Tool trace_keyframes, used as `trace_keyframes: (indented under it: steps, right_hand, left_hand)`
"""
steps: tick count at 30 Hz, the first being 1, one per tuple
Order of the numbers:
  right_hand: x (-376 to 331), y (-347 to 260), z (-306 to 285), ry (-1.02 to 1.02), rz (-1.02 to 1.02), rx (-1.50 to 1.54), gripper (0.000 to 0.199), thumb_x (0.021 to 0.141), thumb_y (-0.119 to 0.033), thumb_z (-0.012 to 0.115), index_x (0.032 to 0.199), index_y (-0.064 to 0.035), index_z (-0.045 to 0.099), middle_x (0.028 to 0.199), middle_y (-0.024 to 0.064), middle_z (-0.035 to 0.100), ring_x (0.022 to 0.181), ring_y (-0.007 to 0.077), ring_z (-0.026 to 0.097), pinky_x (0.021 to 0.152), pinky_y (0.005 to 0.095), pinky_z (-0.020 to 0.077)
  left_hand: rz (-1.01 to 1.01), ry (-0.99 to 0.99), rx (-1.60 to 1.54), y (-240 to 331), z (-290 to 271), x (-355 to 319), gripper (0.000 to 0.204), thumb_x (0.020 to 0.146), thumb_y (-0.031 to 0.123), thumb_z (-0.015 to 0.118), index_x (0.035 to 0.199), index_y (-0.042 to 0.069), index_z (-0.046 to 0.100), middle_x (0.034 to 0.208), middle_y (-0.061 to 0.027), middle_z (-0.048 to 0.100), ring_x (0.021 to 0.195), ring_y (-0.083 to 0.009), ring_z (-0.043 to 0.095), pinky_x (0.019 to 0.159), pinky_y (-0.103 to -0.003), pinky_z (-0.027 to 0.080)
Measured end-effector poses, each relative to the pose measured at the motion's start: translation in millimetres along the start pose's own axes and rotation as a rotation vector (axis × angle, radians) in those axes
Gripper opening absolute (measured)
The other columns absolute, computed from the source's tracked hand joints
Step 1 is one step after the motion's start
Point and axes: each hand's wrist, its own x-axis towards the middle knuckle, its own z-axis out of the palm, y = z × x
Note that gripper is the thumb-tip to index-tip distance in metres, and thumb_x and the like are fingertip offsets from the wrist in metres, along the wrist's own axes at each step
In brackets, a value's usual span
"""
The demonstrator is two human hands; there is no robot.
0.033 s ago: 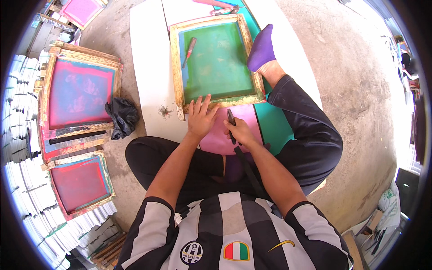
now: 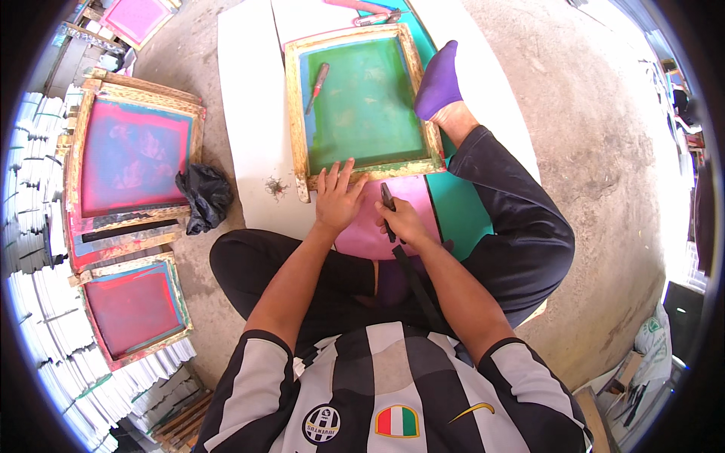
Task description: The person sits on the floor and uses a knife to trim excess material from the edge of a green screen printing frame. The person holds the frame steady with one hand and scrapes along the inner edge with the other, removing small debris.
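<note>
The left hand (image 2: 337,202) lies flat, fingers spread, on the pink paper sheet (image 2: 381,226), fingertips touching the green-meshed wooden screen frame (image 2: 362,106) just beyond; right of it, the right hand (image 2: 404,224) grips a dark slim knife (image 2: 388,205); seemingly mid-cut, needing steady pressure.

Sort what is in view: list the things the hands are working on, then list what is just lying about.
In hand:
- pink sheet, under the left hand
- dark tool, gripped by the right hand
- green-meshed wooden screen frame, left fingers touching its near edge

Lying about:
- red-handled tool on the green mesh
- black bag
- red screen frames
- white sheet stacks
</note>
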Motion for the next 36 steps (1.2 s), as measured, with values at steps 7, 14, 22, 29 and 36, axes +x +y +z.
trace_keyframes:
  steps: [7,14,22,29,36]
  right_hand:
    - [-4,-1,-1,0.014,0.019,0.007,0.044,0.102,-0.041,0.063,0.114,0.0019,0.063,0.082,0.0112,0.07,0.065,0.019,0.069,0.061,0.0352,0.0536]
    - [0,0,1,-0.012,0.042,-0.04,0.034,0.099,-0.02,0.063,0.122,0.0038,0.056,0.086,0.0163,0.069,0.066,0.0233,0.071,0.057,0.0373,0.0571]
    - [-5,-36,-10,-0.052,0.152,0.059,0.036,0.104,-0.028,0.063,0.121,0.0022,0.053,0.104,0.0209,0.069,0.079,0.0284,0.073,0.066,0.0414,0.0626]
    - [-5,-61,-7,-0.056,0.161,-0.108,0.034,0.102,-0.03,0.062,0.114,0.002,0.058,0.093,0.0148,0.069,0.075,0.0246,0.071,0.065,0.0395,0.0598]
    - [5,-105,-22,-0.118,0.097,-0.993,0.034,0.089,-0.025,0.059,0.096,0.0077,0.068,0.081,0.0256,0.071,0.081,0.037,0.074,0.073,0.0503,0.0574]
  left_hand:
    - [-0.014,0.019,-0.046,-2,8,-5,0.049,0.087,0.034,0.077,0.134,0.023,0.069,0.152,-0.0116,0.053,0.136,-0.0381,0.049,0.114,-0.062,0.035]
    - [-0.01,-0.009,-0.065,-7,0,-5,0.05,0.086,0.035,0.077,0.135,0.025,0.069,0.151,-0.0163,0.052,0.135,-0.0402,0.05,0.116,-0.062,0.033]
    - [-0.042,-0.127,-0.116,-12,-15,-2,0.05,0.083,0.032,0.079,0.131,0.025,0.071,0.154,-0.0184,0.049,0.138,-0.0414,0.048,0.119,-0.064,0.029]
    - [-0.126,-0.122,-0.143,0,-17,-1,0.051,0.082,0.031,0.08,0.131,0.024,0.071,0.158,-0.019,0.044,0.14,-0.0435,0.045,0.119,-0.065,0.028]
    - [-0.244,-0.169,-0.288,23,-34,-4,0.038,0.088,0.03,0.076,0.123,0.017,0.073,0.141,-0.0192,0.059,0.126,-0.0403,0.055,0.11,-0.061,0.039]
